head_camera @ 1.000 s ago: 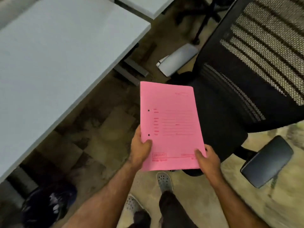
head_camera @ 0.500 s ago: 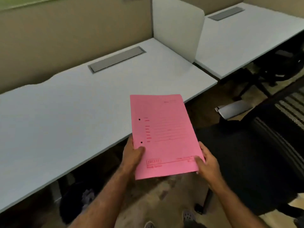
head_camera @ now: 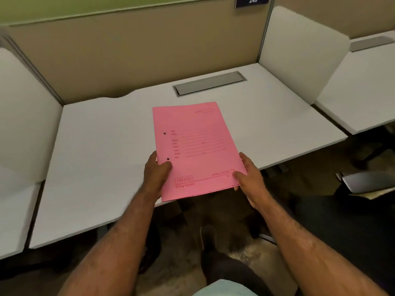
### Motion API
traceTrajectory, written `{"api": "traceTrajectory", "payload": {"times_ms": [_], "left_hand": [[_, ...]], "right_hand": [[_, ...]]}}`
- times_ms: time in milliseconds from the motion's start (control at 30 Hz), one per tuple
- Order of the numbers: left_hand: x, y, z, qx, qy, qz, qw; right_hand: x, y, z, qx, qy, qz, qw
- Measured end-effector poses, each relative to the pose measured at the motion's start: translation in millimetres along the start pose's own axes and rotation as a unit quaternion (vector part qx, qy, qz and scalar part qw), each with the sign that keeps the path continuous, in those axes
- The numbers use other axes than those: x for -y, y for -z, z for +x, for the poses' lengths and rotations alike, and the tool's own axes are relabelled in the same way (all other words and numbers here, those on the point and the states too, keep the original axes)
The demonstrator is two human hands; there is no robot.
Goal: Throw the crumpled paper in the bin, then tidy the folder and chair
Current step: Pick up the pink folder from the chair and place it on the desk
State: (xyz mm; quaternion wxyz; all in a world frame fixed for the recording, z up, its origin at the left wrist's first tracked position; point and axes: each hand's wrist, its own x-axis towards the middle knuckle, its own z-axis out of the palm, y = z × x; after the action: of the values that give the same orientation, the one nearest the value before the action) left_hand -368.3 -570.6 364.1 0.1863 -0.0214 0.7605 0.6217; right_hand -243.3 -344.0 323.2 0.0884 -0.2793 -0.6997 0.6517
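1. Two bare hands hold one pink folder (head_camera: 196, 150) at the centre of the frame, above the near edge of a white desk (head_camera: 102, 150).
2. Left hand (head_camera: 155, 175): it grips the folder's lower left edge, thumb pressed on top just below the lower of two punched holes, the other fingers hidden underneath.
3. Right hand (head_camera: 249, 174): it pinches the folder's lower right corner, thumb on the cover and fingers curled under the edge.
4. Whether the folder touches the desk cannot be told; its far end lies over the desk surface and its near end overhangs the front edge, above the dark floor (head_camera: 245, 251).
5. Closed, the folder shows printed lines and a boxed label near its lower left, too blurred to read.
6. Past the folder's top edge, in the upper middle of the frame, a grey cable flap (head_camera: 209, 83) is set into the desk.
7. A beige partition (head_camera: 132, 52) rises behind the desk, carrying a dark plate (head_camera: 252, 1) marked 249 at the top right.
8. White side dividers (head_camera: 299, 52) stand at the desk's right and left ends.
9. At the right edge of the frame, a grey chair armrest (head_camera: 367, 181) shows, well apart from the folder.
10. One dark shoe (head_camera: 208, 236) is visible on the floor at the lower centre.
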Motion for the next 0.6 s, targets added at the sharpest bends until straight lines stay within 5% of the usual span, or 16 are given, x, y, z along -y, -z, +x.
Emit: {"api": "traceTrajectory", "payload": {"times_ms": [267, 600], "left_hand": [[-14, 31, 104, -0.136, -0.010, 0.030, 0.990], [-45, 46, 282, -0.211, 0.025, 0.107, 0.971]], "right_hand": [[27, -66, 119, 0.086, 0.019, -0.043, 0.995], [75, -137, 297, 0.103, 0.020, -0.125, 0.987]]}}
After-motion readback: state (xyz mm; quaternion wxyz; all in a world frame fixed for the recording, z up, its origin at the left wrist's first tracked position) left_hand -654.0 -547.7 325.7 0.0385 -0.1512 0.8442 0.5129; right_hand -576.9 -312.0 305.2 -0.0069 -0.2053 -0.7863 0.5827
